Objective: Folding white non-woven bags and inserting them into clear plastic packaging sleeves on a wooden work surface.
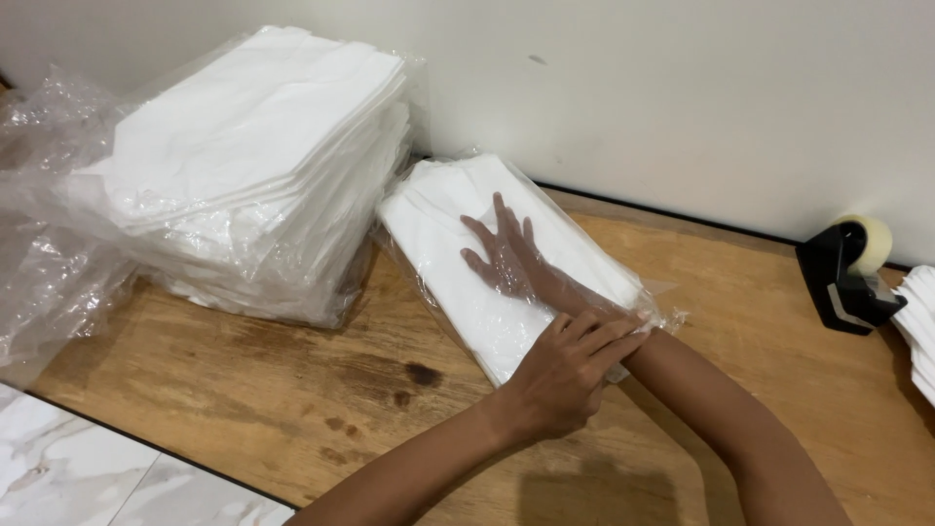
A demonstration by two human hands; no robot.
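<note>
A folded white cloth (443, 229) lies inside a clear plastic bag (584, 248) on the wooden table (292, 390). My right hand (506, 255) is pushed into the bag, fingers spread flat on the cloth and seen through the plastic. At the bag's open end, my left hand (567, 370) presses down on the edge of the bag and cloth with fingers together.
A tall stack of bagged white cloths (258, 166) stands at the back left, with crumpled clear plastic (49, 224) beside it. A black tape dispenser (845, 273) sits at the right by the white wall. More white items (920, 326) show at the right edge.
</note>
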